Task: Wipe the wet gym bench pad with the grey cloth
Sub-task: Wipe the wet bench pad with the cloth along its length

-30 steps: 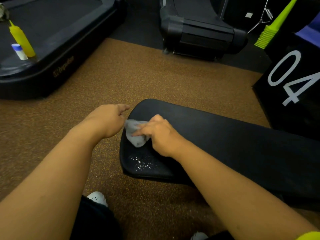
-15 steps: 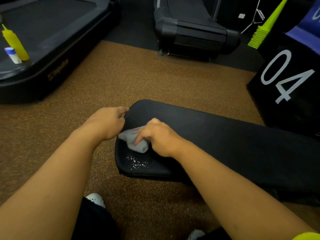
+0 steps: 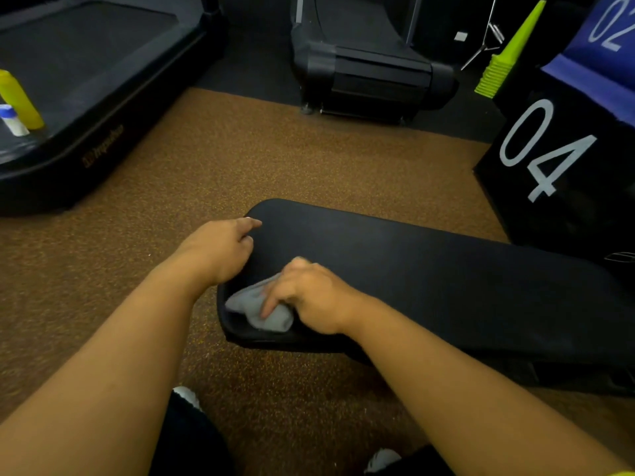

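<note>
Wiping was underway: right hand [image 3: 309, 297] pressed the cloth [image 3: 254, 309] onto the pad's [image 3: 429, 280] near corner; left hand [image 3: 220, 249], loosely curled and empty, rested at its edge; the remaining pad looked untouched.

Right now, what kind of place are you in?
Most likely a gym. A padded black bench pad stands on speckled rubber floor, treadmills stand behind it, and a black box marked 04 looks like a jump box.

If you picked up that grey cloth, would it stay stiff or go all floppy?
Probably floppy: the grey cloth lies bunched and creased under the right hand instead of holding a flat shape. It looks thin, so likely light. Pushed along the smooth bench pad, it should slide rather than roll, maybe bunching more.
</note>
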Tool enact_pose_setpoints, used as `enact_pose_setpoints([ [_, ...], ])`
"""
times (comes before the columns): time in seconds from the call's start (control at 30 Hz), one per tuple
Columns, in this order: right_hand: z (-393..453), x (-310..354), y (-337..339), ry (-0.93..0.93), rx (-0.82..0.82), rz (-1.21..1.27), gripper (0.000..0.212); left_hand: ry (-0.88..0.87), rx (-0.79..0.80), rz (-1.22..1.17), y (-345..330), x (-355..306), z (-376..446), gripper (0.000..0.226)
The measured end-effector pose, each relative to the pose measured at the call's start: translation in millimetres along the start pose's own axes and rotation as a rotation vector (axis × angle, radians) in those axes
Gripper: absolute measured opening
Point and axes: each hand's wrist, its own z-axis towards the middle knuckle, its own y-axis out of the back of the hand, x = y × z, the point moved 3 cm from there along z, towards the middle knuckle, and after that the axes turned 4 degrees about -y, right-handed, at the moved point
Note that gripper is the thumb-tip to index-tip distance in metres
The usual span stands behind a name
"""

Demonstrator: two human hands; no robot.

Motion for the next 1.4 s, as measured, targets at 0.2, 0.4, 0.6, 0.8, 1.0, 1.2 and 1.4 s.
enact_pose_setpoints([
  [0.2,8.8,14.8,-9.2,-0.225,-0.102,-0.008,0.039,0.032,0.005,-0.009,-2.1,7.4,-2.9,0.044],
  [0.4,-5.7,38.2,-34.6,0.095,0.099,-0.113,0.039,0.014,0.015,0.01,-7.6,4.0,-3.0,0.044],
  [0.6,-49.7,16.3,-2.3,0.266,0.123,-0.198,0.017,0.024,0.03,0.013,-7.6,9.7,-3.1,0.044],
  [0.8,-66.2,-2.6,29.0,0.061,0.273,-0.136,0.023,0.032,0.033,-0.005,-6.2,21.5,-10.0,0.044],
  [1.0,-41.7,10.7,32.9,-0.148,-0.12,0.061,0.047,0.025,0.022,-0.06,-3.4,19.8,-14.0,0.044],
  [1.2,-7.2,51.5,-20.6,-0.266,0.0,0.005,0.044,0.011,-0.009,-0.058,-0.9,15.7,-12.8,0.044],
  [1.4,-0.2,98.0,-28.6,0.152,0.161,-0.428,0.025,0.042,-0.009,-0.06,-4.0,11.9,-12.7,0.043],
])
